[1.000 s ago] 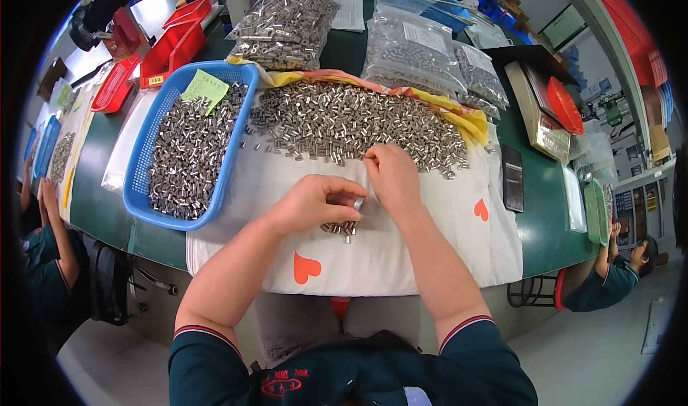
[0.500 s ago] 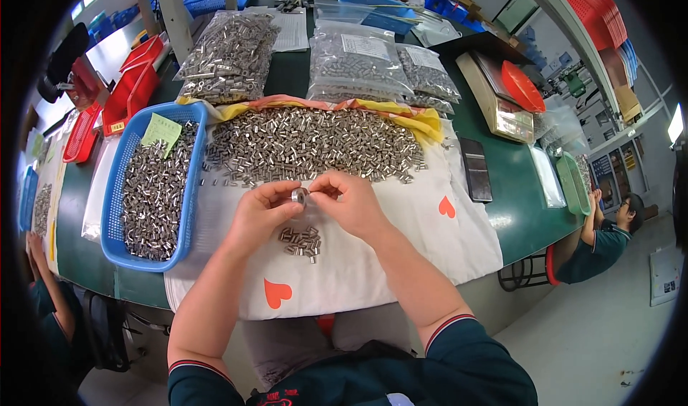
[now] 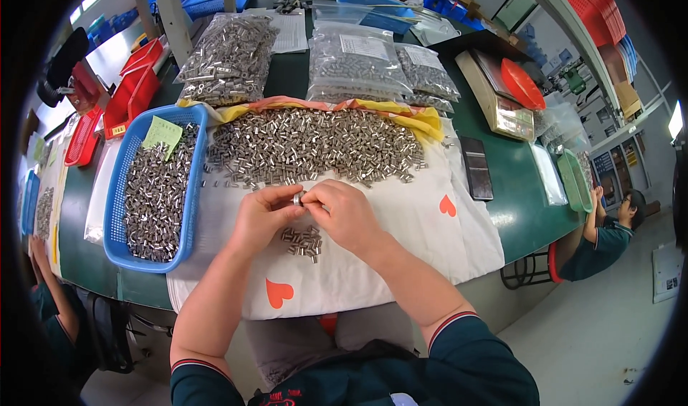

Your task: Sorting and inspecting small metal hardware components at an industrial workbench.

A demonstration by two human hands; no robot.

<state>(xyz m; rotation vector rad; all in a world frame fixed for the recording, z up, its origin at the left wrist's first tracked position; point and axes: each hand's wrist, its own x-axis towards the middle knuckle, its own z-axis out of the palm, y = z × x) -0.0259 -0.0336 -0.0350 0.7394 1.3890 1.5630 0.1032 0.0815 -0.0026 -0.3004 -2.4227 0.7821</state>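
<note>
Between the thumb and fingers of my left hand (image 3: pixel 259 218) is a small round metal ring (image 3: pixel 297 199), held on edge above the white cloth (image 3: pixel 401 234). My right hand (image 3: pixel 342 216) is closed in a pinch right against the ring's right side; whatever sits in its fingertips is hidden. Just below both hands lies a small group of short metal sleeves (image 3: pixel 304 242). Beyond them spreads a large heap of similar sleeves (image 3: pixel 315 144), bordered at the back by a rolled yellow and pink cloth edge (image 3: pixel 428 124).
On the left stands a blue basket (image 3: pixel 113 198) of metal sleeves with a green note (image 3: pixel 162 137). Bags of metal parts (image 3: pixel 358 62) line the back. A dark phone (image 3: pixel 476 168) lies right, near a scale (image 3: pixel 494 98) and a green basket (image 3: pixel 573 180). Other people sit at both sides.
My right fingers have moved in against the ring and now cover more of it. The ring has turned and shows less of its face. The sleeves on the cloth look unchanged.
</note>
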